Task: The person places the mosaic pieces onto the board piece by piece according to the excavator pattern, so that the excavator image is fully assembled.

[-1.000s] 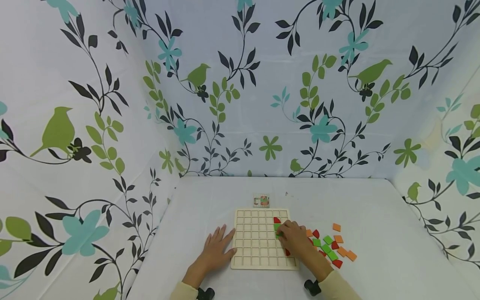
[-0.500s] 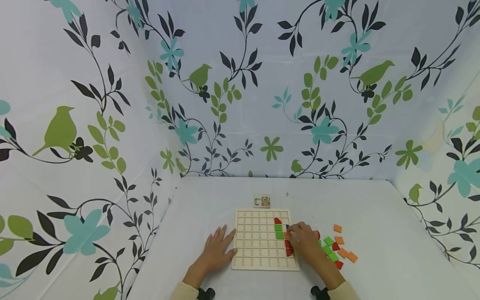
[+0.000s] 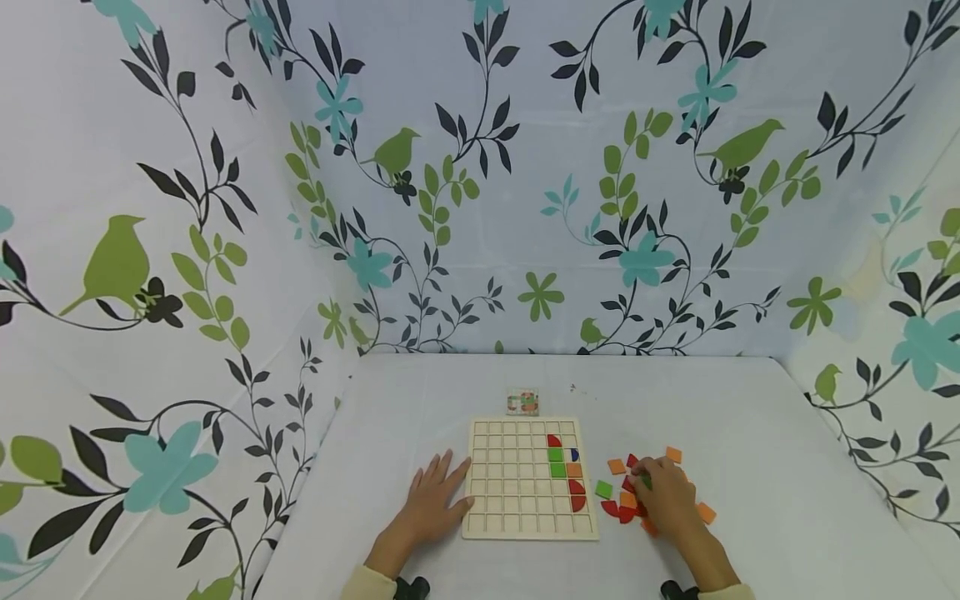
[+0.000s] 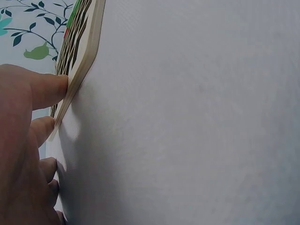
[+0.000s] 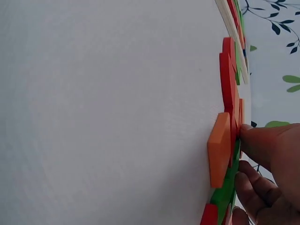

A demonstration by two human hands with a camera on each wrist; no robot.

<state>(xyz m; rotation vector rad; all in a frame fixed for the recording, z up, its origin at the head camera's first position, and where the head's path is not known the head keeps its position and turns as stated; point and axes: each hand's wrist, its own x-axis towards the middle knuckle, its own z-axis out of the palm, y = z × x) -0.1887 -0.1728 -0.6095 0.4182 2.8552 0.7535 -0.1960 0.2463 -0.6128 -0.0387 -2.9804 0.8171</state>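
Note:
A wooden grid board lies on the table with tiles in cells on its right side. My left hand rests at the board's left edge, fingers spread; in the left wrist view the thumb touches the board's edge. On the board are a red quarter-round tile, two green square tiles, a small blue piece, an orange square and two more red pieces. My right hand is over the loose tiles, pinching a green tile between thumb and fingers; the hand partly hides the heap.
Loose red, green and orange tiles lie right of the board, among them a green square, an orange square and a red piece. A small patterned card lies behind the board. Patterned cloth hangs around the table.
My right hand has moved right from the board to the loose tiles, which have shifted. An orange square now lies uncovered in the board's right column. My left hand has stayed put.

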